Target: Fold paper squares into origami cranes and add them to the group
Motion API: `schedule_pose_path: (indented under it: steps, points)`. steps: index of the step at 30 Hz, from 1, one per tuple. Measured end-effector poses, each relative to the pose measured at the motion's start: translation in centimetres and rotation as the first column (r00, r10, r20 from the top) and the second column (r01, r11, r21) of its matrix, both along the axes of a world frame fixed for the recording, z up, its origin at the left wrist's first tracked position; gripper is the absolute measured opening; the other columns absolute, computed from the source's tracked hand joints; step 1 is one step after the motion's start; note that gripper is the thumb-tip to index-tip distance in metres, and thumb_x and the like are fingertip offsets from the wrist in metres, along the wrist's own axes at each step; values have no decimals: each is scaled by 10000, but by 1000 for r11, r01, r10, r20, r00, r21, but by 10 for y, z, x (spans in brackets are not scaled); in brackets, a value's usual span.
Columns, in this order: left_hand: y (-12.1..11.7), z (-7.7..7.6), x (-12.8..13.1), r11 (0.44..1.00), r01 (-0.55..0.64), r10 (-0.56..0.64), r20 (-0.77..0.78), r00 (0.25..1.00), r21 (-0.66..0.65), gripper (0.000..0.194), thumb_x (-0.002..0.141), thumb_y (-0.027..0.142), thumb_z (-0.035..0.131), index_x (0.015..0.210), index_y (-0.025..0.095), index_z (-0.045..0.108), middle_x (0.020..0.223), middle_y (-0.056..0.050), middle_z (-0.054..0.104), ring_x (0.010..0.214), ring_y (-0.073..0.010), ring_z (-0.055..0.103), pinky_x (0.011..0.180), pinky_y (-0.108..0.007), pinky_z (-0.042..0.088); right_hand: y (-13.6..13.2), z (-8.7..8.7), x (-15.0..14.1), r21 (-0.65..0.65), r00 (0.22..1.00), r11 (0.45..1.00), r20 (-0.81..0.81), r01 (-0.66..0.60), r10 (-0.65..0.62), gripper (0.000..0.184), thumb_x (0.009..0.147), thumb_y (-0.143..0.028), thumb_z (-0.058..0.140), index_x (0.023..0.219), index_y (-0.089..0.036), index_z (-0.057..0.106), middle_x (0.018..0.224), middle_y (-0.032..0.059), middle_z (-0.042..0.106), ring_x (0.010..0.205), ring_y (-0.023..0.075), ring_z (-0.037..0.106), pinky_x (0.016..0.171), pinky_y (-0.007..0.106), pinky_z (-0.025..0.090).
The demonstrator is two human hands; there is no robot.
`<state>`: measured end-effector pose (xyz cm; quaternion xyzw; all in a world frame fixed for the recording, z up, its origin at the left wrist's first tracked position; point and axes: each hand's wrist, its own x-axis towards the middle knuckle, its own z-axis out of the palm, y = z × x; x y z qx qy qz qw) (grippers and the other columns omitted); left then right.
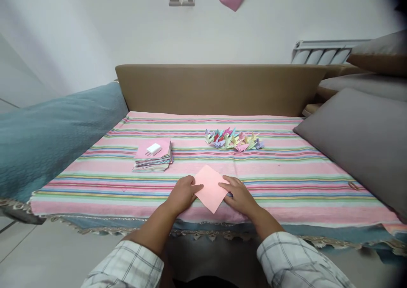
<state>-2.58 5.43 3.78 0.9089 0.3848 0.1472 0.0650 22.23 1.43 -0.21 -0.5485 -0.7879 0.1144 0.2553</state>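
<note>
A square sheet of pink origami paper (211, 189) is turned cornerwise near the front edge of the striped cloth. My left hand (183, 194) grips its left corner, thumb on top and the other fingers curled at the edge. At the right corner, my right hand (240, 195) holds the paper, with fingers over and under the edge. Beyond the hands lies a cluster of small folded paper cranes (233, 139) in many colours. To the left rests a stack of square paper (152, 163) with a white charger plug (154, 149) on top.
The striped cloth (95, 169) covers a sofa seat. A brown backrest (216, 89) stands behind it. Grey cushions (359, 139) pile up at the right, and a blue-covered armrest (63, 131) borders the left. A small brownish loop (353, 186) lies at the right.
</note>
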Motion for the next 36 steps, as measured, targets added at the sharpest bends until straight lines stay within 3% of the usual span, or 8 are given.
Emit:
schedule_pose_path:
  steps: [5,11,15,20,27,36]
  points:
    - [3,-11,-27,1000,-29,28,93,995,6,255,825,354,559,1017,241,681,857,-61,508,810,-186,495,686,-286,386,0,-5,14,-20,997,1000,-81,-5,4,303,830,-370,556,1077,-231,660,1217,109,568,1136,275,495,942,451,418]
    - [13,-9,-28,997,-54,61,115,991,-59,271,720,384,680,962,266,707,864,-50,514,805,-182,508,690,-283,405,2,-2,16,-36,998,999,-65,-10,8,296,818,-359,557,1078,-247,643,1213,91,567,1146,271,480,951,456,402]
    - [16,-6,-27,994,-56,64,85,994,-90,268,696,359,702,950,273,710,860,-43,521,825,-186,508,709,-283,402,1,4,13,-61,999,998,-16,-34,34,404,797,-365,570,1186,-256,586,1309,98,493,1203,289,426,972,479,366]
    - [14,-6,-27,994,-58,66,83,994,-97,287,722,390,678,987,283,699,868,-45,521,837,-189,506,723,-288,399,-5,5,6,-60,995,996,71,-72,77,575,754,-513,616,1282,-310,511,1453,92,321,1301,340,291,1002,535,299]
    - [14,-7,-34,993,-76,87,118,989,-94,300,707,383,697,968,234,695,884,-54,531,830,-188,524,728,-294,425,-4,4,9,-57,999,997,-18,-45,45,395,772,-436,639,1123,-256,627,1279,103,522,1184,281,450,964,445,391]
    - [19,-4,-37,985,-148,157,109,982,-86,137,738,259,653,838,178,700,864,-65,579,799,-185,561,702,-290,443,1,6,10,-57,999,998,-45,-10,7,351,716,-400,695,1025,-244,641,1179,81,571,1117,257,491,937,411,411]
